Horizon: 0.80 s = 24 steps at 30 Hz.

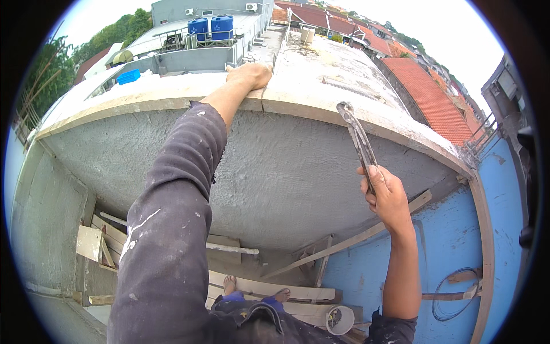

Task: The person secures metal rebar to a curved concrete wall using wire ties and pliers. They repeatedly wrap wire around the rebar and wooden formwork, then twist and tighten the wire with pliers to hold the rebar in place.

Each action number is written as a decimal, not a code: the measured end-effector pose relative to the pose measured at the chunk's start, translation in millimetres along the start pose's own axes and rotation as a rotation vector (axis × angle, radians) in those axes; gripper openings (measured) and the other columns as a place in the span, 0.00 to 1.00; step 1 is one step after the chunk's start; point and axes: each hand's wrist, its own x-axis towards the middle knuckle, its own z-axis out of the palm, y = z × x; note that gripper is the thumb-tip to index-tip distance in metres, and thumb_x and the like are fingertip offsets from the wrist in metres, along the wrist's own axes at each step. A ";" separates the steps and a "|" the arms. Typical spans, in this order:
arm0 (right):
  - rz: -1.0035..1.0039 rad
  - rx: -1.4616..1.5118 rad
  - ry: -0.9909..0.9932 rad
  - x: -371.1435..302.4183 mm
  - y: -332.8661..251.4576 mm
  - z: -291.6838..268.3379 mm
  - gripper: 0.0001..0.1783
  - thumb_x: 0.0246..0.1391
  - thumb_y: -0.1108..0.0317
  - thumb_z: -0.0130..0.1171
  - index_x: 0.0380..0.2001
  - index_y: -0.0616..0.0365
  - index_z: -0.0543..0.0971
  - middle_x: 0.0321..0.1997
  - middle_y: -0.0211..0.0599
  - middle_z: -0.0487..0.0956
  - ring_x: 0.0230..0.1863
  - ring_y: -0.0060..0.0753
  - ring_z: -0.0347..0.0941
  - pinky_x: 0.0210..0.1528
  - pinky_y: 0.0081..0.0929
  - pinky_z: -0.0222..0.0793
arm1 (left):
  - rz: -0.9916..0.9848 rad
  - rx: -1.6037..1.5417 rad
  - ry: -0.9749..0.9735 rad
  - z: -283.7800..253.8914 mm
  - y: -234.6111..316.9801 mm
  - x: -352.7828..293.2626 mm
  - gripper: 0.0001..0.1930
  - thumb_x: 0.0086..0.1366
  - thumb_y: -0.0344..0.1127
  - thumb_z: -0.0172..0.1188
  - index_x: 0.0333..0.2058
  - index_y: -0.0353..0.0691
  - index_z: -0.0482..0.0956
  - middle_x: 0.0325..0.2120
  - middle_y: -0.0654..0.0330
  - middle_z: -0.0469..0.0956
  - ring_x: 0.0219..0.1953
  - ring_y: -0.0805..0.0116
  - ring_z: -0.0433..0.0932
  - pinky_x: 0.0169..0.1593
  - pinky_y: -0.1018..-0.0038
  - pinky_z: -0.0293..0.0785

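My left hand [250, 75] is at the top edge of the wall, its fingers curled down by the joint between two lengths of wooden edge board [303, 109]. What those fingers hold, if anything, is hidden. On the right, my right hand [388, 198] is closed round the handles of a pair of worn metal pincers [358, 135]. Their head points up and overlaps the board in the picture. Below the board spreads a grey, rough-plastered wall [275, 172].
My bare feet [230, 284] stand on scaffold planks [309, 291] below. Near them are a white bucket [340, 320] and a slanting wooden brace [349, 238]. A wire coil [455, 295] hangs by the blue wall [447, 241]. Beyond the edge lies a blue crate [128, 77].
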 end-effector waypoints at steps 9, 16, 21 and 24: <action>-0.355 -0.237 0.615 76.7 -106.2 68.0 0.19 0.76 0.61 0.47 0.54 0.68 0.73 0.24 0.33 0.79 0.21 0.16 0.73 0.18 0.21 0.69 | 0.060 0.058 -0.002 2.6 -3.8 5.6 0.25 0.72 0.38 0.43 0.60 0.38 0.80 0.66 0.45 0.73 0.70 0.41 0.69 0.74 0.28 0.31; 0.129 -0.698 0.249 56.9 -99.8 93.6 0.17 0.77 0.59 0.46 0.48 0.65 0.74 0.23 0.30 0.74 0.19 0.20 0.71 0.18 0.25 0.69 | 0.135 0.065 0.056 7.9 -8.4 5.7 0.22 0.71 0.38 0.49 0.58 0.39 0.82 0.63 0.47 0.77 0.67 0.46 0.74 0.74 0.34 0.44; -0.229 -0.351 0.684 58.4 -99.3 102.9 0.17 0.76 0.60 0.47 0.46 0.66 0.75 0.21 0.28 0.73 0.17 0.20 0.69 0.15 0.25 0.66 | 0.155 0.140 0.047 6.6 -9.8 1.8 0.21 0.71 0.38 0.50 0.56 0.40 0.84 0.61 0.46 0.79 0.65 0.47 0.76 0.75 0.39 0.46; 0.275 -0.789 0.131 60.5 -96.4 112.6 0.19 0.76 0.60 0.45 0.47 0.68 0.76 0.24 0.43 0.81 0.20 0.35 0.79 0.28 0.37 0.78 | 0.154 0.140 0.077 9.0 -9.6 4.8 0.20 0.70 0.36 0.51 0.55 0.42 0.85 0.60 0.47 0.80 0.64 0.48 0.77 0.76 0.38 0.43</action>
